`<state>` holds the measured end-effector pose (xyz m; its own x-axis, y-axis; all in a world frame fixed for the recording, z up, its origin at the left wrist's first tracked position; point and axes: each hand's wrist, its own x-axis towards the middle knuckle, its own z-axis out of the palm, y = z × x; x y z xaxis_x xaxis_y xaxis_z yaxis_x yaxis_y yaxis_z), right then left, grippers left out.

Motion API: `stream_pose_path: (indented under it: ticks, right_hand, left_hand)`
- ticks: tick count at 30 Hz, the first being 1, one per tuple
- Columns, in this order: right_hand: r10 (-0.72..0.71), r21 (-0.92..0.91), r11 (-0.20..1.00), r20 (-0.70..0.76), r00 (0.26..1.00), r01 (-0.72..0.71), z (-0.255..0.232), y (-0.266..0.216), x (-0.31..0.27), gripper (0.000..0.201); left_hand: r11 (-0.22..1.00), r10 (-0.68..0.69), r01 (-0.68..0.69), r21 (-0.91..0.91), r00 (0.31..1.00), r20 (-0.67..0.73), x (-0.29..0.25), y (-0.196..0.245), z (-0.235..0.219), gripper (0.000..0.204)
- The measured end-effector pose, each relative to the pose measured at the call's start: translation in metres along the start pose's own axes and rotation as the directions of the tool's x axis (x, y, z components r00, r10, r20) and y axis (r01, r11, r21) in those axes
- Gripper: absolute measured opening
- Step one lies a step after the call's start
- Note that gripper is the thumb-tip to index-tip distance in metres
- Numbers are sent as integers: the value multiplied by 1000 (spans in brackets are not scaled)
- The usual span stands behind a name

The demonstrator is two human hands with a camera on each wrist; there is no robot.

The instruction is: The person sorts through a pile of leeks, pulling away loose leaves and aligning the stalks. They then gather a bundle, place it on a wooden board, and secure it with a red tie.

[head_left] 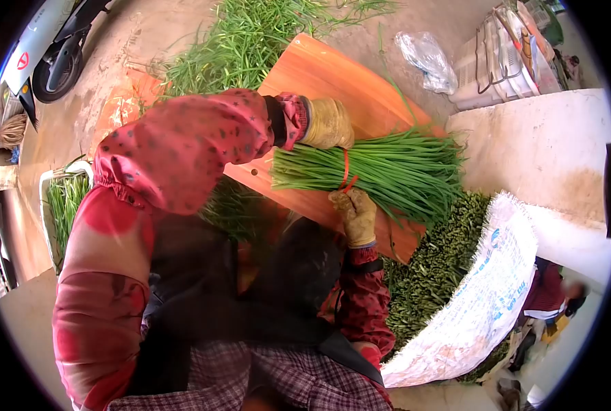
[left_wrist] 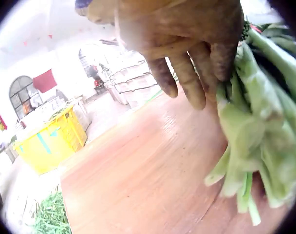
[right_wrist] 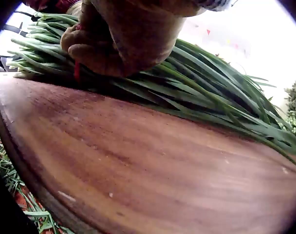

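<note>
A bundle of garlic chives [head_left: 394,168] lies across an orange-brown wooden board [head_left: 319,75], its pale cut ends toward the left. A red tie [head_left: 346,164] runs round it near those ends. My gloved left hand [head_left: 329,123] is at the bundle's far side beside the tie. In the left wrist view, its fingers [left_wrist: 189,87] hang mostly straight beside the cut stems [left_wrist: 260,122]. On the near side, my gloved right hand [head_left: 357,214] pinches the tie's end. Curled fingers [right_wrist: 92,53] show at the red strip in the right wrist view.
Loose greens [head_left: 230,48] lie on the floor beyond the board. A white woven sack [head_left: 466,301] at right holds many packed green stems [head_left: 435,274]. A pale low wall [head_left: 545,151] borders the right side. A white crate [head_left: 45,198] of greens stands left, a scooter [head_left: 55,55] behind.
</note>
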<state>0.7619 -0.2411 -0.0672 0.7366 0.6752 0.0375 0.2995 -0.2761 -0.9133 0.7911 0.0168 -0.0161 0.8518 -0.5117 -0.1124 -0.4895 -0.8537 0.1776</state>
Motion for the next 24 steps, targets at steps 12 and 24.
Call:
stream_pose_path:
  ticks: [12, 24]
  right_hand:
    - [85, 231, 970, -5, 996, -81, 5, 15, -2, 10]
    - [-164, 175, 965, -181, 970, 196, -4, -79, 63, 14]
  left_hand:
    - [932, -258, 245, -268, 966, -12, 20, 15, 9, 39]
    - [866, -469, 461, 195, 883, -10, -21, 66, -12, 96]
